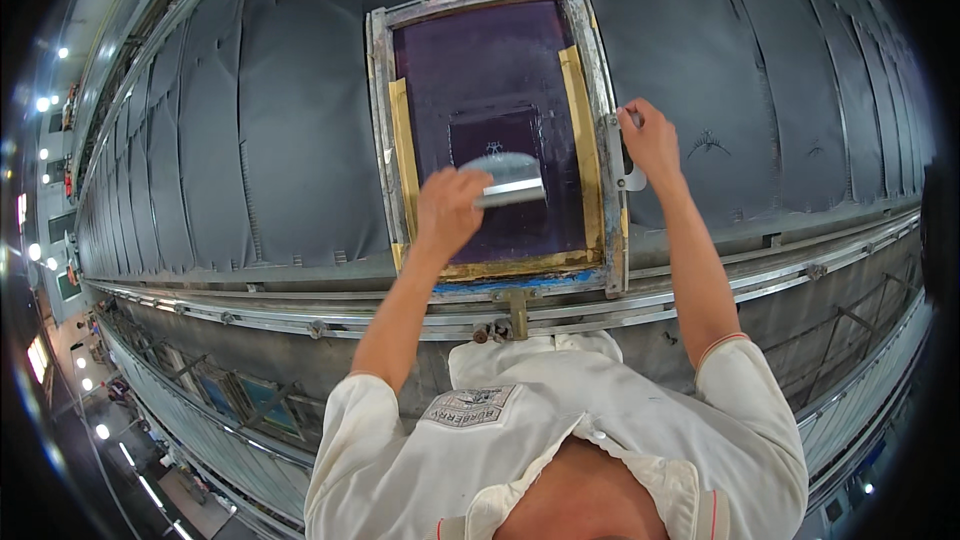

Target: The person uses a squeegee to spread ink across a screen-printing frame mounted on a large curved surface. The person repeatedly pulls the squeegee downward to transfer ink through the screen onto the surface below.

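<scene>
A screen-printing frame with a dark purple mesh lies on the long table in front of me. My left hand is closed around one end of a squeegee, whose metal blade spans the lower middle of the mesh. Just beyond the blade a small pale motif shows inside a darker rectangle. Along the frame's right side, my right hand is wrapped round a metal handle fixed to it. Yellow tape borders the mesh inside the frame.
Dark fabric panels cover the table on both sides; one on the right bears a small printed motif. A metal rail runs along the near edge, where a bracket joins the frame. Lamps and equipment stand far left.
</scene>
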A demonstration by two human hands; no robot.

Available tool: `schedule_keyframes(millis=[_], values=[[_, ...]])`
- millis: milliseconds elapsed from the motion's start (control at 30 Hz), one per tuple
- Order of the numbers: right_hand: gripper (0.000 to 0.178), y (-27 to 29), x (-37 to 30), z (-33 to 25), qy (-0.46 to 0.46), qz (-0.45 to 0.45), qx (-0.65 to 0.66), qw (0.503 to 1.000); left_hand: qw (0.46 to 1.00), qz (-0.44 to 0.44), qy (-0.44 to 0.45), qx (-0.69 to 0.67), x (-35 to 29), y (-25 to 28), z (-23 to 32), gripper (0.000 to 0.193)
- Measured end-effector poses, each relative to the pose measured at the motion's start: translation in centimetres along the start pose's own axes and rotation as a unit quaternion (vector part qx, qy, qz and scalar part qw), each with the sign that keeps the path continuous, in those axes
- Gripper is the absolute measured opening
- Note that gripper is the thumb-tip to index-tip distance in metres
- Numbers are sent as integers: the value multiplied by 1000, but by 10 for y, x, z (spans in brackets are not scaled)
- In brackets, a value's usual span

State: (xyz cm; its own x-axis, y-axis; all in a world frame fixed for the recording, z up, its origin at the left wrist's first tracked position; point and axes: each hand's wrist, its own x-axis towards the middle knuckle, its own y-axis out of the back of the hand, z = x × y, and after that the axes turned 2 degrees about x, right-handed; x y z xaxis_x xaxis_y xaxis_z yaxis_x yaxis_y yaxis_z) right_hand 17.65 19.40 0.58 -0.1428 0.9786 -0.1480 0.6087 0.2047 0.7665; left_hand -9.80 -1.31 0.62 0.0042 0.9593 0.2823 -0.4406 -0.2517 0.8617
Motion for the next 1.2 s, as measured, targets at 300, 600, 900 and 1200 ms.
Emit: schedule_keyframes(millis=[300, 600, 900, 1200], values=[[30, -14, 6, -137, 359, -219, -144, 896, 975, -191, 109, 4, 121, 40, -27, 20], [21, -26, -69, -65, 397, -247, -171, 867, 978, -191, 66, -53, 35, 9, 19, 21], [16, -15, -59, -78, 413, -171, -197, 873, 994, -90, 32, -47, 38, -3, 20, 16], [20, -31, 14, -95, 427, -171, -181, 869, 989, -139, 56, -13, 114, 12, -16, 11]])
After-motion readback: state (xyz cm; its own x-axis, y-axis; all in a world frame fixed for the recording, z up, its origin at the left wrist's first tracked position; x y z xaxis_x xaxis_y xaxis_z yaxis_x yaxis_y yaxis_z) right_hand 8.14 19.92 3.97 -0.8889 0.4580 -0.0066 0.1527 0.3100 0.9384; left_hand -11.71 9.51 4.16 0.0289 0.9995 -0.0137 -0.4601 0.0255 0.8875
